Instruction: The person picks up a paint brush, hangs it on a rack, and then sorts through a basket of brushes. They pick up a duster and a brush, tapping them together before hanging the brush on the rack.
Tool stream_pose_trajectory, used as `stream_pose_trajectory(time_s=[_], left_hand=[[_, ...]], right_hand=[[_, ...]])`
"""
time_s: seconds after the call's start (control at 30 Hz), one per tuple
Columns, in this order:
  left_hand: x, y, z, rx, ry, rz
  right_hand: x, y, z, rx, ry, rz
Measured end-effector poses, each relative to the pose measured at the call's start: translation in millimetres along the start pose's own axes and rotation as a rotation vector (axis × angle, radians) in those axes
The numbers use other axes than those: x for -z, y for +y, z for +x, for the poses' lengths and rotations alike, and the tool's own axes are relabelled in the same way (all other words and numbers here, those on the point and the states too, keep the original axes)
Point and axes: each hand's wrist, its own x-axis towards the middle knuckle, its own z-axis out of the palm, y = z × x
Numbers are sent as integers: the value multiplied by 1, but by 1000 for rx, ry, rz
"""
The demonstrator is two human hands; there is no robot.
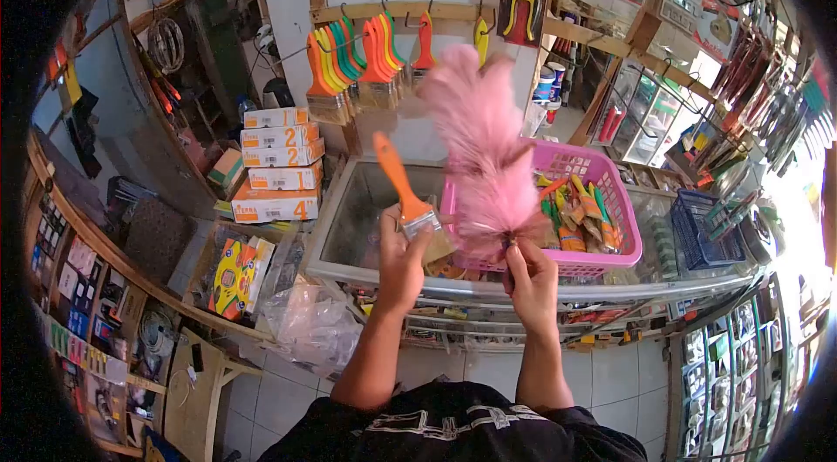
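Note:
An orange-handled paintbrush [399,176] is gripped by its metal band in my left hand [402,261], handle pointing up and bristles toward the right. My right hand [532,281] pinches the lower end of a pink feather duster [488,144], which stands upright with its fluffy head at the top. Behind the duster, a pink plastic basket [635,240] rests on the glass counter. Several paintbrushes [582,209] with orange, yellow and green handles lie inside it, partly hidden by the duster.
Rows of paintbrushes [331,61] hang from hooks on the wall ahead. Stacked boxes [277,166] stand left of the glass counter [366,275]. A blue basket [704,235] sits at its right. Crumpled clear plastic [314,322] is below the boxes, and shelves of goods line both sides.

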Motion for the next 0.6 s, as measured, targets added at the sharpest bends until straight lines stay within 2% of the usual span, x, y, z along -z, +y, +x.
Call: stream_pose_trajectory(time_s=[0.07,0.13,0.17,0.2,0.23,0.3,0.33,0.43,0.5,0.53,0.6], left_hand=[[-2,11,1,48,-21,-44],[17,-9,-5,-141,-7,272],[21,-13,-6,-70,-34,155],[12,1,-6,4,-52,36],[4,16,-6,79,-61,-79],[8,5,-3,-21,-25,9],[11,4,-5,-15,-37,14],[8,25,-11,114,-101,-56],[8,26,-12,108,-105,-55],[9,23,-12,38,-71,-24],[10,17,-14,-35,-38,16]], right_hand=[[19,-3,0,45,-144,-161],[20,-15,0,251,-133,-373],[20,-21,-1,354,-126,-478],[20,-25,-2,223,-80,-453],[22,-25,-1,181,-113,-514],[31,-26,1,94,-183,-634],[33,-20,2,270,-228,-600],[22,-18,0,183,45,-428],[27,-32,-1,248,-125,-533],[28,-36,-2,280,-212,-585],[21,-30,-4,198,-80,-482]])
